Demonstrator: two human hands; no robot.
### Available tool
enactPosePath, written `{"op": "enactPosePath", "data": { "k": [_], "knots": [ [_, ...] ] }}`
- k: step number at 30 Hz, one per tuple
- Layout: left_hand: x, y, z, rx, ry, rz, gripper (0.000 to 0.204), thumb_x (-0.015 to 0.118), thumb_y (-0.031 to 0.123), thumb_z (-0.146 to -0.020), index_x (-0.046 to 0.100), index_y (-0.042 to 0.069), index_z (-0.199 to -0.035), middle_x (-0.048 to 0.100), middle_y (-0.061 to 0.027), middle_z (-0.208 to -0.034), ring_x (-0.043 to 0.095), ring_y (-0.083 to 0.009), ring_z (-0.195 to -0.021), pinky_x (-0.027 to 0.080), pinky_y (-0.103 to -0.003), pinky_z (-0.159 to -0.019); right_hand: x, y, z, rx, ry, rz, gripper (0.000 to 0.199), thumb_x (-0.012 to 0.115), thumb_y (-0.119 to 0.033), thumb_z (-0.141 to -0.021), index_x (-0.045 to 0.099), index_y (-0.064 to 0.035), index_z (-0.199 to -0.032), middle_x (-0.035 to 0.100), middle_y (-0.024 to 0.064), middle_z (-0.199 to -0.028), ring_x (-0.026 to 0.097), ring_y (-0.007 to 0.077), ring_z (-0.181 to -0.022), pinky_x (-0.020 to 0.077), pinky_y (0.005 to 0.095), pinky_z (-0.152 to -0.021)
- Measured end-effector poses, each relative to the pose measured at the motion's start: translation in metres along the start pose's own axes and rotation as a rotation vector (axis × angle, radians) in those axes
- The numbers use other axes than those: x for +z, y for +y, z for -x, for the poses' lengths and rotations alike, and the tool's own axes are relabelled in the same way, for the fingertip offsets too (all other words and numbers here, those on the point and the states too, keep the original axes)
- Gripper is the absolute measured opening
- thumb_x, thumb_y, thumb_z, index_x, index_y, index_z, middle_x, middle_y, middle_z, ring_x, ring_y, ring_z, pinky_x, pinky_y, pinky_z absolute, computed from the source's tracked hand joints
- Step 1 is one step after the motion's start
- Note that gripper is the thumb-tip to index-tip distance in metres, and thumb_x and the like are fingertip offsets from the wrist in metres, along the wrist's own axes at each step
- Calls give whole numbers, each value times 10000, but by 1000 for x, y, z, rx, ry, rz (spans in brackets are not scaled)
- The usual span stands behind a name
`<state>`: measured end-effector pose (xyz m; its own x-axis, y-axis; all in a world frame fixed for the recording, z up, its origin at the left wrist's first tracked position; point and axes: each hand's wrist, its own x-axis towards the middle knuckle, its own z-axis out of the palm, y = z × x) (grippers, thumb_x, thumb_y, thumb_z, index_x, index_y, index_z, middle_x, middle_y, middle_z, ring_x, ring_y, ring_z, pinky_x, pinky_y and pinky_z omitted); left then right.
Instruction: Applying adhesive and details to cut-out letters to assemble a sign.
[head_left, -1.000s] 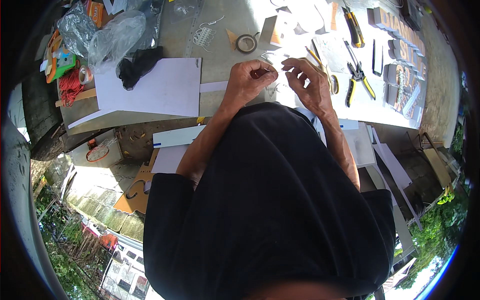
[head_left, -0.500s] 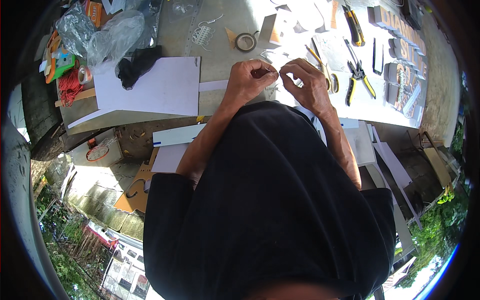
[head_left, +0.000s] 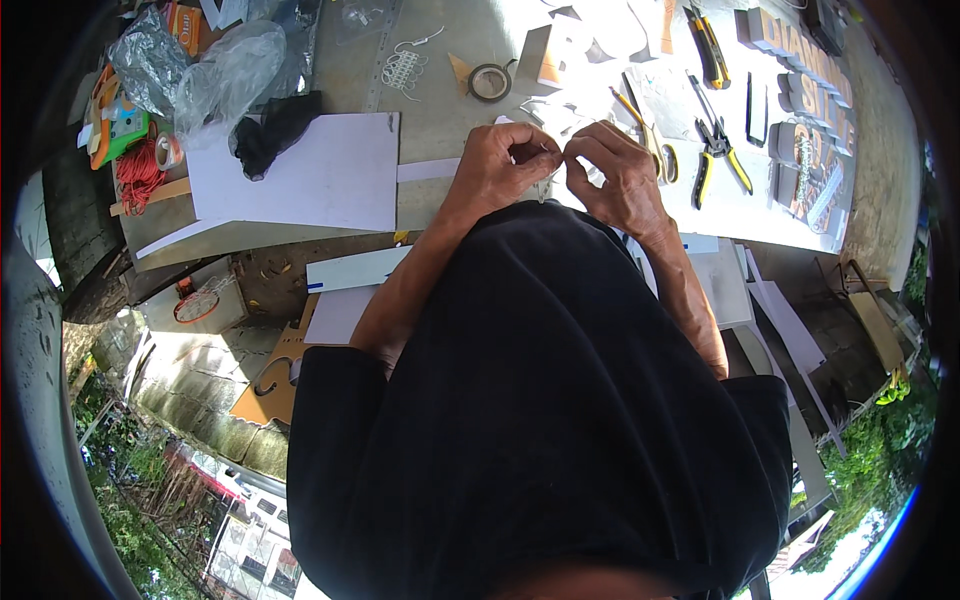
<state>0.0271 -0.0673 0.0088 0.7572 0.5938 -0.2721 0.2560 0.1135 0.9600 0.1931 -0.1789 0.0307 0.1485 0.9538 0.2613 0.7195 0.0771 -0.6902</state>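
Observation:
My left hand (head_left: 500, 162) and my right hand (head_left: 622, 178) meet at their fingertips over the near edge of the table. Thumb and forefinger are pinched together on each side. Whatever lies between them is too small to make out. A dark roll of tape (head_left: 474, 86) rests beyond my left hand. Just right of my right hand are scissors (head_left: 668, 165), with a yellow pencil (head_left: 627, 104) close by. Farther right lie yellow-and-black pliers (head_left: 717, 150) and a yellow-and-black utility knife (head_left: 709, 55).
Several raised block letters (head_left: 800, 65) stand at the far right. On the left are a white sheet (head_left: 330, 175), a black cloth (head_left: 262, 140), crumpled clear plastic (head_left: 235, 80) and red cord (head_left: 140, 180). A white looped wire (head_left: 404, 70) lies behind the sheet.
Both hands have shifted very slightly right, their fingertips still together. The right fingers have curled a little differently. The things on the table stay where they were.

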Motion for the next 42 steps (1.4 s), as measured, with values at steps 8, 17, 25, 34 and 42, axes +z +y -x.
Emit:
{"op": "enactPosePath", "data": {
  "k": [8,17,25,34,42],
  "knots": [
    [9,-8,-8,120,72,111,112,772,85,-850,776,-11,-908,746,-75,-799,639,-72,-709,489,-242,-630,-15,46,-9,277,430,141,37,703,-36,-798,679,-22,-822,657,103,-772,640,203,-651,521,335,-630],
    [-11,-3,1,-183,-4,398,491,830,46,-815,652,-4,-1270,716,-56,-843,635,-99,-774,507,-247,-730,-57,47,-10,271,28,94,168,723,-62,-909,751,-100,-1071,722,67,-1142,692,176,-808,583,302,-722],
    [-15,0,-2,-202,-167,405,780,915,105,-729,533,-46,-1392,736,-137,-861,664,-149,-745,524,-283,-701,-25,1,-22,-57,-303,-169,461,657,58,-803,768,-208,-1163,667,31,-1243,668,233,-1036,594,373,-877],
    [-11,1,-1,-206,-193,397,740,889,56,-752,522,-65,-1384,750,-134,-858,696,-148,-777,542,-288,-741,-25,15,-19,-141,-355,-55,83,743,-73,-841,737,-65,-923,673,40,-1039,691,225,-919,587,375,-798],
    [-9,1,-3,-183,-168,169,455,875,100,-780,702,-34,-1180,770,-115,-865,708,-130,-813,552,-270,-760,-20,24,-10,-108,-324,-96,113,706,-64,-881,664,-38,-983,646,67,-997,679,264,-947,565,411,-822]
  ]
}}
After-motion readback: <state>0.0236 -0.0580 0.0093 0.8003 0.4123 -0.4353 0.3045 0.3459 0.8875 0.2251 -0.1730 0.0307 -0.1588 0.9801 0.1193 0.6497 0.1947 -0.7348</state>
